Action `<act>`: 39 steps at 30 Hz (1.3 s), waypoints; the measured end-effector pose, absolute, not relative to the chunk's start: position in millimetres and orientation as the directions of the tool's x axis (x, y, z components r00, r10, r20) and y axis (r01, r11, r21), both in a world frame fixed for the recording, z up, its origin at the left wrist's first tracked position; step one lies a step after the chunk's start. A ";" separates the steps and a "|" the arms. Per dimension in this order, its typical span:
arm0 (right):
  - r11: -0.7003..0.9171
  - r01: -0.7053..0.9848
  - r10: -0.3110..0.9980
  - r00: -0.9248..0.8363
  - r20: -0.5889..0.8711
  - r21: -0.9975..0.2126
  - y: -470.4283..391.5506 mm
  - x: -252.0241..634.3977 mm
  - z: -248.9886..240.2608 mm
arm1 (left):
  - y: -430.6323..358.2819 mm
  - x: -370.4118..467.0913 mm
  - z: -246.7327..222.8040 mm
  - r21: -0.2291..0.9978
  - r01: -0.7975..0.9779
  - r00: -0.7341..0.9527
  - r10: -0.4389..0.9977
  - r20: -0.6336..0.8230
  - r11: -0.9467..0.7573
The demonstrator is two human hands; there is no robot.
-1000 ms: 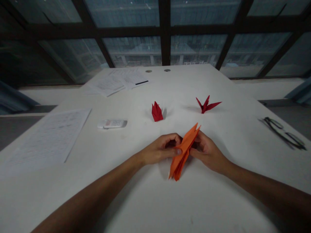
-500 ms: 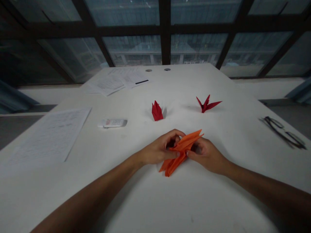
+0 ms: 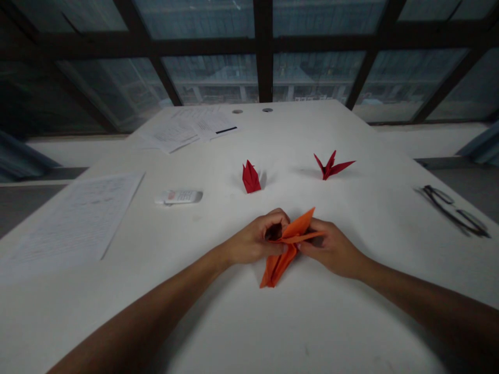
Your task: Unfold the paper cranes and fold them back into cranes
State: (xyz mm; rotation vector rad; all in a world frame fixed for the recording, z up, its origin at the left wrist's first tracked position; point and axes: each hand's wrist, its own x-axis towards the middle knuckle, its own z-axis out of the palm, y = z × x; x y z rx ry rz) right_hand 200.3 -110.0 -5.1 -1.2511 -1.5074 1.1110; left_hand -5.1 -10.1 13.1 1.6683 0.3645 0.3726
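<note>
A folded orange paper [image 3: 281, 264] is held between both hands just above the white table [image 3: 312, 322], its upper flaps spread apart and its lower points angled down to the left. My left hand [image 3: 260, 240] pinches its left side, thumb on the near face and fingers curled behind. On the right side, my right hand [image 3: 331, 248] grips the paper between thumb and fingers, partly hidden by a flap. Beyond the hands stand two folded red paper figures, one [image 3: 251, 177] at the centre and another with spread points [image 3: 330, 167] to the right.
A white tube-like object [image 3: 180, 197] lies left of the hands. Printed sheets lie at the left [image 3: 78, 218] and far left [image 3: 175, 131]. Black-framed glasses [image 3: 454, 210] rest near the right edge. Dark-framed windows stand behind the table.
The orange paper's upper flaps have opened apart, one now pointing right across my right fingers. Its lower points have shifted slightly right and down. Both hands keep their hold.
</note>
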 end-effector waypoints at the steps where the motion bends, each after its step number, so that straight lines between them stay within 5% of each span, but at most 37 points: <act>1: 0.109 0.223 0.988 -0.131 0.081 -0.969 -110.2 201.1 -6.4 | -9.8 -5.3 12.6 0.993 0.016 0.896 0.442 0.038 -0.117; 13: 0.111 -0.005 0.972 -0.210 0.110 -0.994 -108.7 207.7 -10.1 | -12.6 -2.7 8.8 0.995 -0.018 0.851 0.524 -0.036 0.098; 28: -0.017 -0.198 0.992 -0.123 0.008 -0.980 -104.6 205.8 -7.7 | -11.1 -0.9 9.3 0.998 0.001 0.767 0.641 -0.036 0.055; 34: 0.027 -0.105 0.997 -0.073 0.035 -0.994 -103.1 203.9 -3.9 | -11.5 0.1 8.2 0.999 0.000 0.733 0.679 -0.025 0.037; 39: 0.185 0.174 0.982 -0.078 0.174 -0.967 -104.3 203.4 -5.0 | -14.1 3.1 6.8 0.997 0.004 0.634 0.772 0.053 -0.072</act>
